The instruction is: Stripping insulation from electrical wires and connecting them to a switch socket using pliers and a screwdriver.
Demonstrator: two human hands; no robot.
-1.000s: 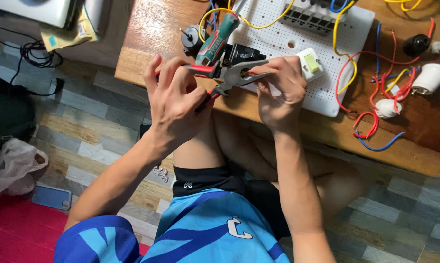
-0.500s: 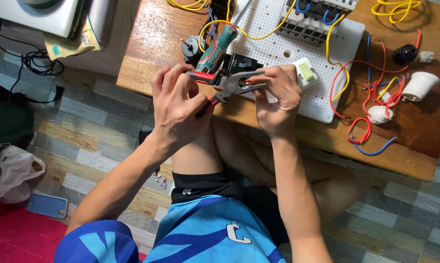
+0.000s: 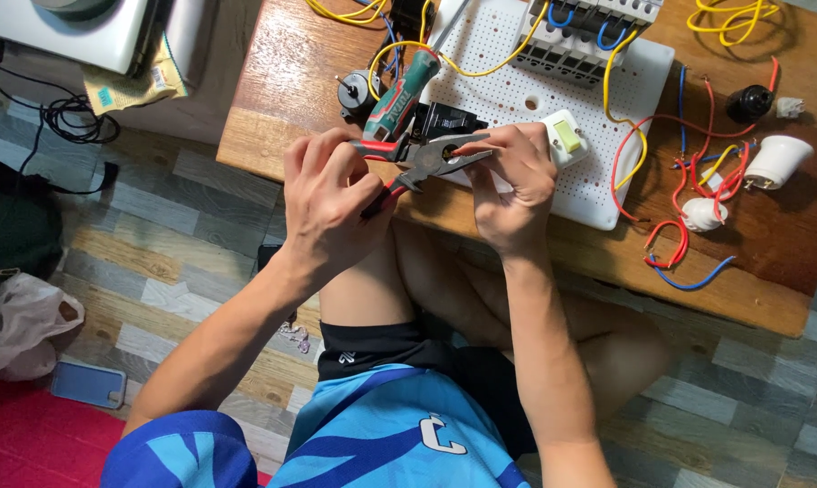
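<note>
My left hand (image 3: 329, 201) grips the red handles of a pair of pliers (image 3: 427, 161), whose grey jaws point right. My right hand (image 3: 510, 185) meets the jaw tips with pinched fingers; what it pinches is too small to tell. Both hands hover over the near edge of a low wooden table (image 3: 273, 108). Just behind the pliers lies a green and red screwdriver (image 3: 401, 95) beside a small black part (image 3: 445, 119). A white perforated board (image 3: 598, 172) carries a switch (image 3: 567, 136), grey breakers (image 3: 580, 32) and yellow wires (image 3: 621, 63).
Red, blue and yellow loose wires (image 3: 675, 244), white lamp holders (image 3: 777, 161) and a black holder (image 3: 750, 104) lie at the table's right. A small motor (image 3: 359, 90) sits left of the screwdriver. On the floor: a phone (image 3: 88, 385), plastic bag (image 3: 15, 330), black bag (image 3: 11, 230), cables (image 3: 74, 117).
The view has shifted slightly, the table sitting further left in frame. Both hands stay at the pliers with little visible movement.
</note>
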